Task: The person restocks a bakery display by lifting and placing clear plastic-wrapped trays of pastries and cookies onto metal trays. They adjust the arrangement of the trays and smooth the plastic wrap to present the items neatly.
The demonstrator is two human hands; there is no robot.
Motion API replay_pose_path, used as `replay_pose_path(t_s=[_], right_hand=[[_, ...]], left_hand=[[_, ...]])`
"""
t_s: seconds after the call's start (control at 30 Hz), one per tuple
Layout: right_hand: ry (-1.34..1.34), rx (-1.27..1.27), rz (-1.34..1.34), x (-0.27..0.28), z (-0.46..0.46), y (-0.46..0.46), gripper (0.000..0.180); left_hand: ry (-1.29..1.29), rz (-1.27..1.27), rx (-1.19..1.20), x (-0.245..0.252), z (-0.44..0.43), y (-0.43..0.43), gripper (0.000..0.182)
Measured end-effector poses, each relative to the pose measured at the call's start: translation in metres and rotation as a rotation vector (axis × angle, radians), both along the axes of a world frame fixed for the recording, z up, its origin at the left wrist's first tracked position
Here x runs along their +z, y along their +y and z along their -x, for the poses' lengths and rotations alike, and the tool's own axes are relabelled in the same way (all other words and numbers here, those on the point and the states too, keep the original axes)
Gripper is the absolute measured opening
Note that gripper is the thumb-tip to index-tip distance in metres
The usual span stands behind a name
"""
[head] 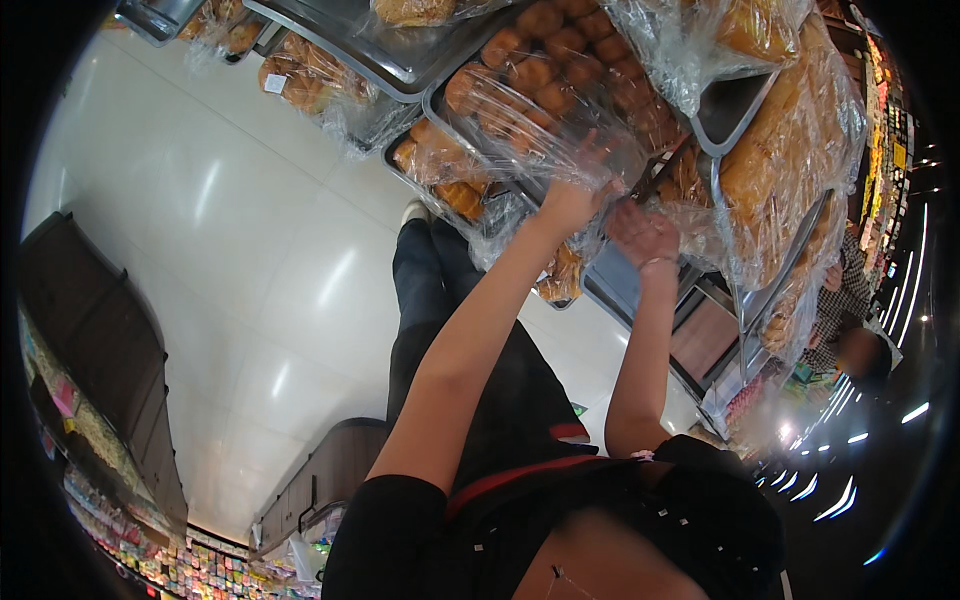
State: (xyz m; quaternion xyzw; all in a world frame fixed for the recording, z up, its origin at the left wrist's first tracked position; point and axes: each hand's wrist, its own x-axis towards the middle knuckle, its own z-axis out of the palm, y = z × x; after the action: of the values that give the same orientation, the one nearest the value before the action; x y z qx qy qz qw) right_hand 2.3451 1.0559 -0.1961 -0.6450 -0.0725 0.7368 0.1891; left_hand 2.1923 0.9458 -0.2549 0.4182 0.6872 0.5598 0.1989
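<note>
A metal tray [450, 116] of round browned buns [532, 73] lies before me, partly covered by clear plastic film [517, 127]. My left hand [581, 202] is at the tray's near edge, with its fingers under or in the loose film; the film blurs what they hold. Close to its right, my right hand [645, 232] has its fingers bent near the film's edge, and whether it grips the film is hard to tell. Beneath the tray, more wrapped bread [459, 199] shows on a lower tray.
At the right stand stacked trays with large plastic-wrapped loaves [780, 157]. An empty-looking grey tray [619, 277] juts out below my right hand. Another metal tray [360, 45] and bagged buns [300, 75] are at the upper left. A person [844, 300] in checked clothing is at the far right.
</note>
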Motion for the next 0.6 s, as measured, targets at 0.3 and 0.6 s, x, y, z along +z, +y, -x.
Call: replay_pose_path(t_s=[0.3,0.6], right_hand=[[0.389,-0.103,0.011,-0.086,0.064,-0.033,0.055],[0.53,-0.07,-0.074,-0.122,0.089,0.021,0.041]], left_hand=[[-0.107,0.101,-0.048,0.034,0.017,-0.005,0.041],[0.066,0.123,-0.067,0.001,0.008,-0.015,0.047]])
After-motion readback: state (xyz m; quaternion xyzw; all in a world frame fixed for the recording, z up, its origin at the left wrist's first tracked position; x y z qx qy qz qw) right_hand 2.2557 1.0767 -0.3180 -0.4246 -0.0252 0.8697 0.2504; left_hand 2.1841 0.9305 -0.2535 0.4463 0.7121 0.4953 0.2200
